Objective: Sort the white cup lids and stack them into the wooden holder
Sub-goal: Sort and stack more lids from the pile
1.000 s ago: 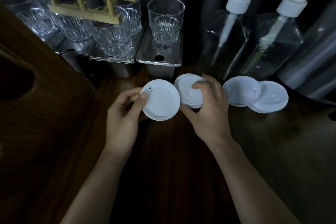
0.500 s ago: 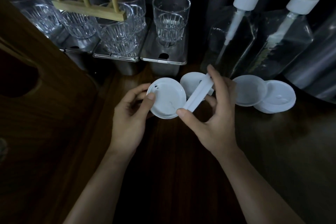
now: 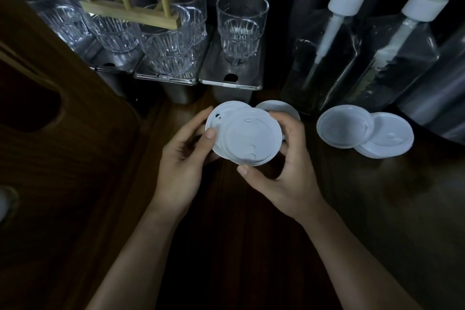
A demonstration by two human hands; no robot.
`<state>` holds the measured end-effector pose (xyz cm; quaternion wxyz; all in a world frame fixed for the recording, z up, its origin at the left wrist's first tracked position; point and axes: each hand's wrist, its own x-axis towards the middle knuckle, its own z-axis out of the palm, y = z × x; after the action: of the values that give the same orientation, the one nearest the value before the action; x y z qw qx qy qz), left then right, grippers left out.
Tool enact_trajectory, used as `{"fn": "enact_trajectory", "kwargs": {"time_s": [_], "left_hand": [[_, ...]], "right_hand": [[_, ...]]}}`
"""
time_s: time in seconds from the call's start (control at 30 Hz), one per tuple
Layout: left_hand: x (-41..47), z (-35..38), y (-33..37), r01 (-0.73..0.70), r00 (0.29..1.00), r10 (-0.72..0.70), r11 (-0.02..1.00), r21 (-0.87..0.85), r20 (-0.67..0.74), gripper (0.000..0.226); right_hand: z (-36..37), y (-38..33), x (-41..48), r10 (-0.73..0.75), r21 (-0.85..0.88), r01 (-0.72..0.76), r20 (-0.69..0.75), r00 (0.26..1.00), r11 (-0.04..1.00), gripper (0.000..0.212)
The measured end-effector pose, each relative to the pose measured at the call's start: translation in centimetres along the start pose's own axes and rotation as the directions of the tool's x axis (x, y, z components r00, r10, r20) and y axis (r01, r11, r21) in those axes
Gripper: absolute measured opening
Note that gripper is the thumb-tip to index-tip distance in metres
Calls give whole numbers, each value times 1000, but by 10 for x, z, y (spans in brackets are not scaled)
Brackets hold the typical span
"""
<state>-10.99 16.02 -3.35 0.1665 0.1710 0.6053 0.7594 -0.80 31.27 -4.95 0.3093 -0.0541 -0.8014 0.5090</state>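
Observation:
Two white cup lids overlap at the centre of the head view. My left hand (image 3: 185, 156) pinches the back lid (image 3: 221, 114) at its left rim. My right hand (image 3: 286, 166) grips the front lid (image 3: 251, 137) between thumb and fingers, laid partly over the back one. A third lid (image 3: 279, 107) lies on the dark counter behind my right hand, mostly hidden. Two more lids (image 3: 343, 124) (image 3: 388, 137) lie overlapped to the right. The wooden holder (image 3: 141, 14) with upright dowels stands at the back left.
Several clear glasses (image 3: 240, 25) stand on steel containers (image 3: 231, 80) under and beside the holder. Two glass pump bottles (image 3: 324, 58) (image 3: 395, 58) stand at the back right. A raised wooden panel (image 3: 63, 133) borders the left side.
My right hand lifted a lid off the counter, turned it on edge, then laid it flat over the lid in my left hand. My left hand stayed nearly in place.

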Motion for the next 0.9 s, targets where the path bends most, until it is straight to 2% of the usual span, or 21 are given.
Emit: {"fn": "enact_trajectory", "kwargs": {"time_s": [0.13,0.33,0.53,0.77,0.9], "left_hand": [[-1,-2,-1,-10,998,9,1000,24,56,47],[0,-5,-2,55,991,-57,998,22,119,40],[2,-7,-1,98,981,-97,995,4,166,47],[2,-10,-3,90,978,-98,995,49,185,56],[-6,-9,2,84,982,-83,996,1,169,45]], "right_hand": [[-1,1,0,13,-22,-13,11,1000,1000,85],[-2,0,3,1,-45,0,36,999,999,83],[-3,2,1,-4,-66,8,63,998,998,86],[-3,1,-2,28,-98,-14,142,990,995,90],[-1,-8,-6,25,-95,-10,157,987,995,91]]}}
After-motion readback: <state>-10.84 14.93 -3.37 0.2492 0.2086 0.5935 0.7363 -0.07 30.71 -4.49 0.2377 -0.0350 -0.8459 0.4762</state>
